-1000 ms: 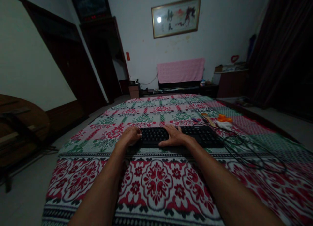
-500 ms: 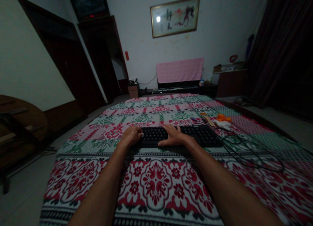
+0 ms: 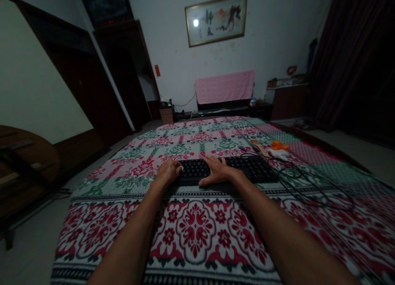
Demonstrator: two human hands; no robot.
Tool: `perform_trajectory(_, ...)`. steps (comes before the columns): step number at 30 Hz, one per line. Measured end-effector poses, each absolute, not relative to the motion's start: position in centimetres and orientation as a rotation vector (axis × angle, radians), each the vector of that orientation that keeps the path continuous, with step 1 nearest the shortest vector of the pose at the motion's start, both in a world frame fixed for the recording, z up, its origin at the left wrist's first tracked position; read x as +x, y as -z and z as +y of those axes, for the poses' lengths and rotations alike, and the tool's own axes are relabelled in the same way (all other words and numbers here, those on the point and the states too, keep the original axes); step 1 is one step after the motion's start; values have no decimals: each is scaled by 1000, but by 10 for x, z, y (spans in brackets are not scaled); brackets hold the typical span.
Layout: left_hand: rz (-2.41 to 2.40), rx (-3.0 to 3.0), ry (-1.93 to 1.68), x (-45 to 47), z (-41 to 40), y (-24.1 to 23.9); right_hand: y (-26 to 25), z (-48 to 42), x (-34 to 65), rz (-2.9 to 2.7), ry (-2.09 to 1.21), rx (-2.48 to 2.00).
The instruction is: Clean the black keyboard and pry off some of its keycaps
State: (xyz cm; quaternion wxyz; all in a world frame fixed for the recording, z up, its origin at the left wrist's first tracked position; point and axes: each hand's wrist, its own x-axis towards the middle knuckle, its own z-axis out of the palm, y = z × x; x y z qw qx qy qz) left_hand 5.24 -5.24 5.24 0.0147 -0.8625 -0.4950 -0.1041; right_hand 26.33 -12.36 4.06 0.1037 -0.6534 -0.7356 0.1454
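Keyboard (image 3: 257, 169) lying on the bed (image 3: 196, 231) — seemingly being wiped.
Left hand (image 3: 168, 170) is pinching something white (image 3: 182, 168) at its left end; spread right hand (image 3: 217, 170) is resting near its middle — next stroke likely calling for steadiness.

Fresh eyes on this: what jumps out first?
The red-and-white patterned cover spread across the foreground. Then the black keyboard lying on it, left hand at its left end, right hand spread nearer its middle. Beyond, a pink cloth hangs below the framed picture on the wall.
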Motion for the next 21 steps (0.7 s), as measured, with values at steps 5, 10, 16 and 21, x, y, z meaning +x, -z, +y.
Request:
perform_trajectory(5, -1455, -2693, 296, 47, -55, -52, -43, -125, 262, -2170, -438, -1929)
perform_trajectory(10, -1390, -2673, 313, 45, -58, -50, -43, -126, 262, -2160, -457, -1919)
perform_trajectory(16, -1371, -2596, 396, 55, -54, -39, -42, -125, 263, -2161, -440, -1921)
perform_trajectory(21, -1298, -2590, 389, 53, -55, -31, -41, -125, 263, -2181, -432, -1923)
